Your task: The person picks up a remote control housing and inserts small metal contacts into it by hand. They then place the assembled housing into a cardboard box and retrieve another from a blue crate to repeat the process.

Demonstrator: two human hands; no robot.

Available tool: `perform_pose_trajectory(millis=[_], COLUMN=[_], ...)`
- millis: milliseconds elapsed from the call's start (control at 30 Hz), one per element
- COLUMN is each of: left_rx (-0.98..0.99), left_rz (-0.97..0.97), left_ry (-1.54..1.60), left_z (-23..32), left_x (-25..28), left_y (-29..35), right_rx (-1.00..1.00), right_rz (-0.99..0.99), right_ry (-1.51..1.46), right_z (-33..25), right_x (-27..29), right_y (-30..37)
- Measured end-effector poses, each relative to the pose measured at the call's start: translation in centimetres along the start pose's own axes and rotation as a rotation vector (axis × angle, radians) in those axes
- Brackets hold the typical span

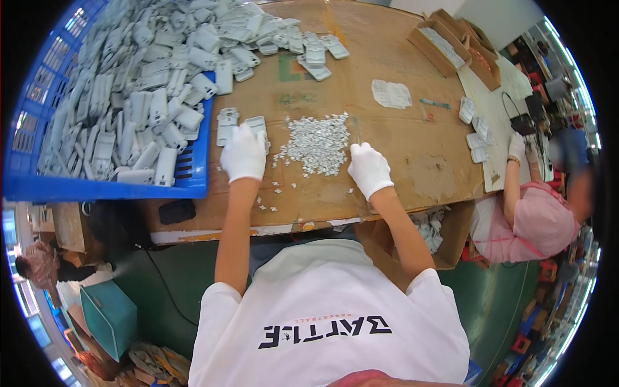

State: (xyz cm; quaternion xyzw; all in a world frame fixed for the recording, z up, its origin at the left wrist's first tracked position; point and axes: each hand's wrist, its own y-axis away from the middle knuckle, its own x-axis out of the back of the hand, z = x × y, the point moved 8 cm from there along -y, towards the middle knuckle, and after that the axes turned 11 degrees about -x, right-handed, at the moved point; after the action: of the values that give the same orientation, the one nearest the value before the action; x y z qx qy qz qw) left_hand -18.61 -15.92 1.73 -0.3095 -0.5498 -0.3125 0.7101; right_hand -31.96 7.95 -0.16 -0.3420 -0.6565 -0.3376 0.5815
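My left hand [244, 155], in a white glove, is closed over a pale plastic shell [256, 124], its fingers curled at the near part. Just left of it lies another pale shell [227, 124]. To the right, a loose pile of small white pieces [317, 143] is spread on the cardboard. My right hand [370, 170], also gloved in white, rests at the right side of this pile with fingers drawn together. Whatever is between its fingertips is hidden or too small to make out.
A blue crate [103, 188] heaped with pale shells [158, 106] fills the left. More shells [314, 55] lie at the back. Cardboard boxes [445, 55] stand far right, an open carton [454, 235] below the table edge. A co-worker [538, 216] sits at the right.
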Motion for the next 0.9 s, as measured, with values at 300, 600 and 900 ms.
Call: perform_pose_trajectory(millis=[300,600,900], left_rx=[-0.697,-0.556,-0.214], left_rz=[0.151,0.033,0.26], left_ry=[-0.025,-0.009,0.855], left_z=[1.3,-0.8,6.4], left_x=[1.0,0.1,5.2], left_y=[-3.2,-3.4,5.9], right_rx=[0.172,0.216,0.163], right_rz=[0.246,0.344,0.38], right_ry=[0.022,-0.861,-1.146], right_z=[0.6,-1.8,-8.1], right_x=[0.3,4.8,8.6], right_y=[1.5,2.8,3.5])
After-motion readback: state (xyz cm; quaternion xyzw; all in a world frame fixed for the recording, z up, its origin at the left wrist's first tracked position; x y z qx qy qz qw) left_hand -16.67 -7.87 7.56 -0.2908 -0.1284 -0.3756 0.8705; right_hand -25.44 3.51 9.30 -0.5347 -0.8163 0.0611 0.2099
